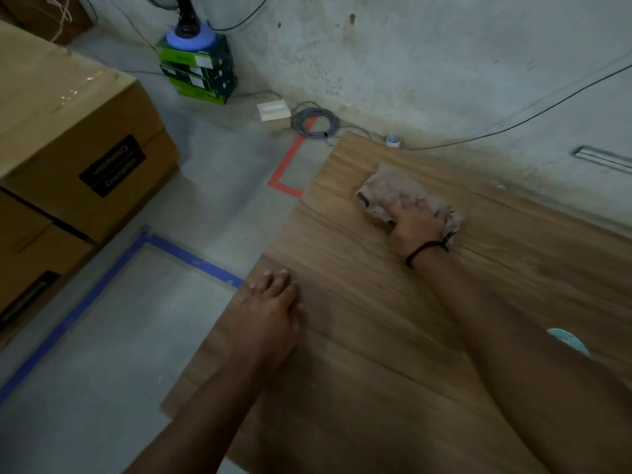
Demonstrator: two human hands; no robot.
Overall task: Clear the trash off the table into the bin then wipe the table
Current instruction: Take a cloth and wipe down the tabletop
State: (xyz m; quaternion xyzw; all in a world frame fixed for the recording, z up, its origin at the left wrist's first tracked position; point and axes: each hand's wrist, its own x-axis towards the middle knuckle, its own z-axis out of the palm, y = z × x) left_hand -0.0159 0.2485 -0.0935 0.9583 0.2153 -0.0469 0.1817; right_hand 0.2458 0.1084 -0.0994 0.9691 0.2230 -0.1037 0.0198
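Near the table's (376,336) far left corner your right hand (419,230) presses the cloth (386,186), its fingers too blurred to read. Your left hand (270,313) rests flat by the left edge. You're wiping; sweep nearward next.

On the grey floor (119,354) at the left stand big cardboard boxes (78,138), further back a stack of green boxes (198,73) carries the blue foot of a fan (191,37), beside it lie a small white box (273,114) and a coil of grey cable (314,123), and red tape (290,162) and blue tape (102,285) mark corners on the floor.
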